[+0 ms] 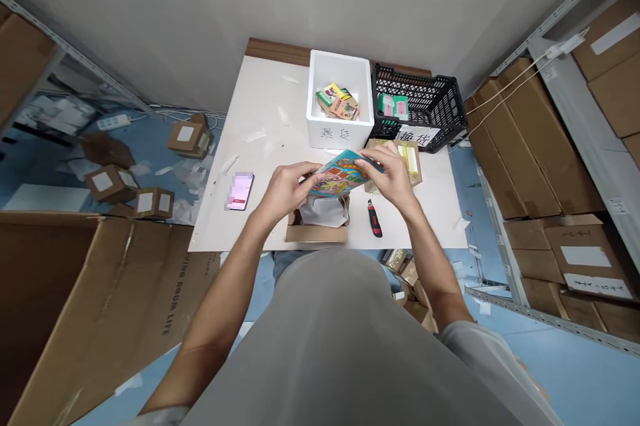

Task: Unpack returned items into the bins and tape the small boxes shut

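Observation:
A thin, flat item with a blue border and a colourful cartoon print [340,175], like a booklet or flat box, is held between both my hands. My left hand [293,185] grips its left edge with the thumb on top. On its right end, my right hand [389,171] is closed, thumb and fingers pinching the corner. Just below the printed item stands an open small cardboard box [316,233] at the table's front edge, with whitish wrapping [324,211] inside. A red and black box cutter [375,219] lies right of that box.
On the table [265,103] stand a white foam box [339,131] with small colourful packs and a black crate [447,113] with green and pink boxes. A taped parcel [416,169] sits before them; a phone [240,191] lies left. Shelving with cartons [520,146] lines the right; a big carton [135,279] stands left.

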### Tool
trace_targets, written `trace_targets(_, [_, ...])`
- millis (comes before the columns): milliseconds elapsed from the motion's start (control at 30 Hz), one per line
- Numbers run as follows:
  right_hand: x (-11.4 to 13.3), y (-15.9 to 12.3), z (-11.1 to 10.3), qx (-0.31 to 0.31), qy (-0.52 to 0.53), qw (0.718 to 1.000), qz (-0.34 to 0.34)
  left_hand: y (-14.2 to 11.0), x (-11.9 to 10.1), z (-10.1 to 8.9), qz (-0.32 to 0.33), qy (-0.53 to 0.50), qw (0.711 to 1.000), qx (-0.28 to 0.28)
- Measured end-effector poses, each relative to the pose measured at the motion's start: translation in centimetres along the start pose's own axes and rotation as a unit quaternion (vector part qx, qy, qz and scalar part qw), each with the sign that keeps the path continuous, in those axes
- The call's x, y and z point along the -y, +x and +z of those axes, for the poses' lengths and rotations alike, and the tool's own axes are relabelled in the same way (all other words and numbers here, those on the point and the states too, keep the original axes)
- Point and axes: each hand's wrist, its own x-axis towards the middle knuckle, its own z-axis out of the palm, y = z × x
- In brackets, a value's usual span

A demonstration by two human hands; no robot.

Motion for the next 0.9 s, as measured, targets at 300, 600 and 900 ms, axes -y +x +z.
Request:
trace_targets(300, [-1.1, -1.9, 7.3, -0.101, 0.203, 0.962, 0.149, -0.9, 2.4, -0.3, -0.109, -0.244, 0.95, -0.163])
trace_targets(600, [-1.6, -2.3, 8.6, -0.141, 0.209, 0.953, 0.169, -1.3, 1.7, 0.5, -0.122, -0.257, 0.946, -0.156])
trace_targets(900, [0.3, -4.1, 10.2, -0.108, 0.185, 0.96, 0.178, -1.3, 2.1, 4.7, -0.128, -0.254, 0.942, -0.178])
